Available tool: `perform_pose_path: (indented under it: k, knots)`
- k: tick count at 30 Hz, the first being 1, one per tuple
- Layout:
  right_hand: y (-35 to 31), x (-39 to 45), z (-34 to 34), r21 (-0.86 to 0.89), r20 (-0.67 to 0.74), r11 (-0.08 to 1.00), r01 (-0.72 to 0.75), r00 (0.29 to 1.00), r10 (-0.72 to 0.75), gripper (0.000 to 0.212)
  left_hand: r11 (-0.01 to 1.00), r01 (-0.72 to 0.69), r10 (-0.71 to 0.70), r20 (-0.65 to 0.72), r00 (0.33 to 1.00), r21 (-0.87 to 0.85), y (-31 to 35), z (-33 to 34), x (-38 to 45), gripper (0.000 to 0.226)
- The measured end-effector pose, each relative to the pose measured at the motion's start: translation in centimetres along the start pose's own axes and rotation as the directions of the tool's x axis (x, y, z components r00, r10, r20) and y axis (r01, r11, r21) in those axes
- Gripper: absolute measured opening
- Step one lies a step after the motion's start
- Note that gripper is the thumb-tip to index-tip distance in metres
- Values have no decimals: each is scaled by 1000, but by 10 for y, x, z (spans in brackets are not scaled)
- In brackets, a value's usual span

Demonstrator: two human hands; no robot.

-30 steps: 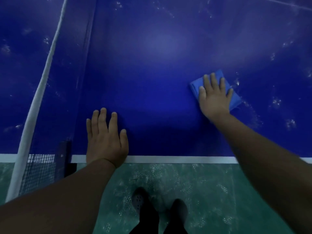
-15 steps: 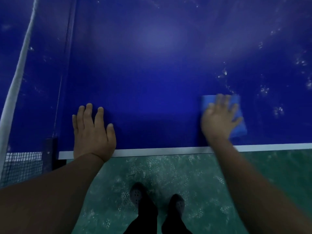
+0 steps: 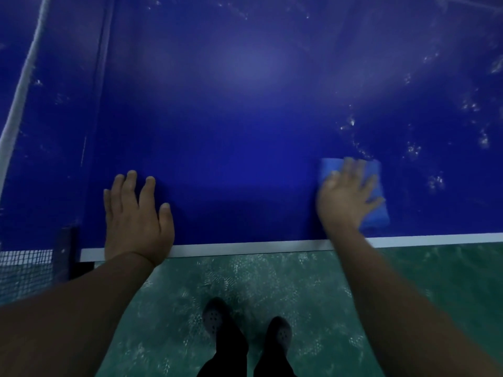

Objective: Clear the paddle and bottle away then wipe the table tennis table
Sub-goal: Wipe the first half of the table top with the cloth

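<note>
On the table (image 3: 245,118), left hand (image 3: 136,216) lies flat; right hand (image 3: 345,197) presses flat-fingered on cloth (image 3: 374,210).

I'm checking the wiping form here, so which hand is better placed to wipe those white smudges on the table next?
Right. The right hand already presses flat on the blue cloth, and the white smudges lie just beyond it. The left hand rests bare on the table near the net, far from them.

glossy smudged table (image 3: 245,131), soft cloth (image 3: 375,210)
</note>
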State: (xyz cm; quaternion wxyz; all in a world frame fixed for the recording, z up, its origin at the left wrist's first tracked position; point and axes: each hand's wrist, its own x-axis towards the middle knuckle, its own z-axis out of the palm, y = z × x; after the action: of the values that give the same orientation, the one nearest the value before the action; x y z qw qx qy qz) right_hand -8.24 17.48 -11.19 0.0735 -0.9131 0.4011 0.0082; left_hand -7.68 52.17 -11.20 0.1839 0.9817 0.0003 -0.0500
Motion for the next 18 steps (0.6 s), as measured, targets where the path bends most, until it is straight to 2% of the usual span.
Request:
perform_pose_path:
  k: [1, 2, 3, 4, 5, 6, 7, 8, 9, 10, 11, 12, 13, 14, 15, 16, 17, 18]
  knots:
    - [-23, -21, 8, -9, -5, 982, 187, 982, -187, 54, 1000, 0, 0, 3, 1000, 2, 0, 0, 0, 67]
    - [-43, -45, 16, -34, 22, 901, 432, 902, -432, 55, 1000, 1, -1, 7, 1000, 6, 0, 0, 0, 67]
    - [-56, -67, 22, -60, 91, 729, 681, 731, -676, 55, 1000, 4, -4, 9, 1000, 12, 1, 0, 1, 67]
    - [-62, -78, 24, -58, 162, 536, 842, 538, -827, 55, 1000, 7, -8, 11, 1000, 18, 1, 0, 1, 67]
    - [-63, -72, 23, -31, 201, 404, 914, 401, -894, 55, 1000, 10, -11, 13, 1000, 23, 1, 1, 1, 67]
    - [-60, -53, 20, -40, 201, 383, 923, 383, -902, 55, 1000, 12, -12, 11, 1000, 25, 1, 1, 1, 67]
    - [-54, -26, 16, -83, 174, 464, 882, 471, -865, 55, 1000, 12, -12, 10, 1000, 26, 1, 1, 2, 68]
    - [-48, 4, 13, -129, 129, 606, 785, 619, -775, 55, 1000, 9, -9, 8, 1000, 28, 0, 1, 1, 68]
    - [-42, 35, 8, -134, 93, 775, 617, 787, -610, 54, 1000, 5, -5, 6, 1000, 30, 0, 2, 1, 68]
    - [-39, 62, 1, -90, 76, 905, 417, 909, -411, 55, 999, 3, -3, 1, 1000, 32, -1, 2, 1, 67]
    - [-43, 76, -4, -39, 99, 966, 254, 963, -249, 56, 999, 2, -2, -2, 1000, 32, -1, 2, 1, 67]
    - [-53, 76, -4, -22, 113, 982, 189, 976, -185, 57, 999, 3, -3, -1, 1000, 32, 0, 2, 1, 66]
    - [-68, 64, -1, -41, 113, 964, 262, 960, -256, 57, 999, 2, -2, 1, 1000, 32, 0, 2, 1, 66]
    - [-82, 46, 7, -64, 121, 894, 443, 893, -434, 56, 999, 1, -1, 1, 1000, 32, 0, 2, 0, 65]
    - [-93, 26, 13, -68, 173, 760, 646, 758, -629, 57, 1000, 2, -2, -2, 1000, 29, -1, 2, 0, 65]
    - [-97, 10, 18, -72, 232, 594, 801, 592, -771, 58, 1000, 2, -2, -4, 1000, 24, -1, 2, 0, 66]
    - [-98, 10, 19, -83, 265, 478, 875, 481, -836, 58, 1000, 1, 0, -5, 1000, 20, -2, 2, 0, 66]
    - [-97, 25, 15, -103, 256, 466, 879, 476, -841, 56, 1000, -1, 1, -4, 1000, 20, -2, 2, 0, 67]
